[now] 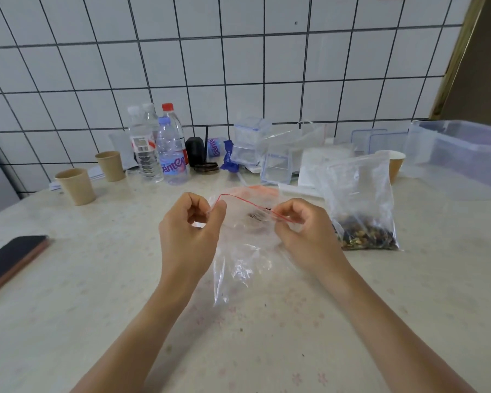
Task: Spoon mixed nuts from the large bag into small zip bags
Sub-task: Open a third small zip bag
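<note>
Your left hand point(192, 231) pinches one end of the red zip strip of a small zip bag point(245, 251), and your right hand point(304, 234) pinches the other end, holding the bag above the middle of the tabletop point(97, 293). Just right of your right hand stands the large bag of mixed nuts point(360, 202). Water bottles point(159, 146) and paper cups point(77, 185) line the far edge; a phone point(12, 259) lies at the left edge.

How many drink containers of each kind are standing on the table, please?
Clear plastic water bottles: 3
Tan paper cups: 3 (two at left, one partly hidden behind the large clear bag of mixed nuts)
Total: 6
</note>
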Tool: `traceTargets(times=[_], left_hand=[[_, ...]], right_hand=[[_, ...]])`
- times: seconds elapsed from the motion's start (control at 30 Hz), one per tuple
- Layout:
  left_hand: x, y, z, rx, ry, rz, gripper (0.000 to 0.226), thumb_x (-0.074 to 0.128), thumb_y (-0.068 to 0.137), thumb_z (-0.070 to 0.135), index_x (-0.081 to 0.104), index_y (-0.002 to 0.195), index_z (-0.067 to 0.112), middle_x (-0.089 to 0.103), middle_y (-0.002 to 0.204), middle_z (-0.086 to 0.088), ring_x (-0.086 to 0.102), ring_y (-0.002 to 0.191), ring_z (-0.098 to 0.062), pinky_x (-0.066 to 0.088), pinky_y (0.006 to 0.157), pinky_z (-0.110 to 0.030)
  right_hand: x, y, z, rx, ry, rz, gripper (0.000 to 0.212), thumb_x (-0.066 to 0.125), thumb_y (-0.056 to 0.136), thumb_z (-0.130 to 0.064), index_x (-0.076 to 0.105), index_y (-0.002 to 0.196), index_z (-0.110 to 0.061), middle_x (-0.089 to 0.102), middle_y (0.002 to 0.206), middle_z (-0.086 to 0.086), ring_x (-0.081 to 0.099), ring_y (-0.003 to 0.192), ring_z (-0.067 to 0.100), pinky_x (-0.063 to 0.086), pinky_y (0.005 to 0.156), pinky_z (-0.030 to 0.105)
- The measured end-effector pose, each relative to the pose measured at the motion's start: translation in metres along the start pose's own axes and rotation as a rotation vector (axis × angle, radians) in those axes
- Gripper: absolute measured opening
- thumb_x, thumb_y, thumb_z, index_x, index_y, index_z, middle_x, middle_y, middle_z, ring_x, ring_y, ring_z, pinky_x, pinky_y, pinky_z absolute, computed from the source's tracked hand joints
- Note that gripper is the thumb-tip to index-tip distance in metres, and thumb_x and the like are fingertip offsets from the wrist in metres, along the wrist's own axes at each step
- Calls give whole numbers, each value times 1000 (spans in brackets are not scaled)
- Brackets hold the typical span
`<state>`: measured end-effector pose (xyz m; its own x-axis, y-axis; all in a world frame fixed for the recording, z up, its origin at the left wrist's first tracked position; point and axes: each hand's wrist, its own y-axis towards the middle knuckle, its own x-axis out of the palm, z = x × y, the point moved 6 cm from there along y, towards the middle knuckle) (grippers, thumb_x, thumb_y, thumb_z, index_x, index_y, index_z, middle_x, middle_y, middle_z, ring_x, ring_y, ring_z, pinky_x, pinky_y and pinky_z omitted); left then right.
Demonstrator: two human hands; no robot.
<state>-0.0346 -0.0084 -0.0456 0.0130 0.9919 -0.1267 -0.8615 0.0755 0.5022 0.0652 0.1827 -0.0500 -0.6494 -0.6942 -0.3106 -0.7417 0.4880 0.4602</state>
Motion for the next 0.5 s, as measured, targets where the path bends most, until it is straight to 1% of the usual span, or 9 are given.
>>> traceTargets(times=[0.07,0.13,0.2,0.23,0.27,0.3,0.37,0.43,0.5], left_hand=[[-2,1,0,0,24,10,20,79,88,21,61,81,18,66,78,3,64,73,-8,48,60,-18],[-7,2,2,33,95,36,24,84,84,22,60,85,22,64,81,7,61,71,-2,46,61,-13],[-11,3,4,32,122,48,27,87,81,27,61,85,21,63,73,4,58,63,-3,46,60,-13],[-11,3,3,1,106,32,27,88,81,29,62,83,21,64,69,2,60,59,-4,48,59,-15],[-9,3,1,-52,69,3,26,88,81,30,64,82,19,67,67,0,65,58,-7,52,59,-21],[-6,2,-1,-118,8,-32,25,87,82,30,67,82,15,71,69,-3,71,59,-13,56,56,-27],[-2,-1,-5,-257,-148,-77,26,86,83,27,69,87,8,75,75,-9,77,64,-22,58,51,-28],[0,-3,-8,-376,-296,-107,21,84,85,20,70,93,6,78,81,-12,79,73,-26,61,56,-28],[2,-5,-9,-449,-429,-157,16,81,87,17,72,98,8,80,88,-10,80,83,-26,61,62,-27]], right_hand=[[-8,1,3,15,-25,100,16,68,86,-3,68,86,-19,70,92,-10,62,89,-3,43,78,8],[-18,1,5,23,-9,214,14,71,84,-7,64,88,-18,66,92,-5,61,83,4,47,76,20],[-25,1,9,65,57,272,16,78,83,-13,62,85,-17,64,79,-4,60,70,9,50,69,28],[-25,2,11,105,129,256,17,80,83,-14,63,83,-15,65,71,-2,61,65,12,51,67,33],[-24,2,14,163,230,224,17,80,84,-13,63,81,-12,66,66,0,63,61,16,54,63,35],[-21,2,16,229,348,186,16,80,86,-10,64,81,-10,67,64,3,66,59,18,56,59,35],[-16,1,19,335,551,123,13,75,89,-2,66,81,-8,71,68,7,72,62,24,57,55,32],[-12,1,19,387,681,62,15,70,91,2,69,80,-8,75,76,12,75,71,29,60,62,33],[-6,2,19,409,799,-14,15,66,93,1,72,82,-7,76,82,16,76,78,30,62,68,34]])
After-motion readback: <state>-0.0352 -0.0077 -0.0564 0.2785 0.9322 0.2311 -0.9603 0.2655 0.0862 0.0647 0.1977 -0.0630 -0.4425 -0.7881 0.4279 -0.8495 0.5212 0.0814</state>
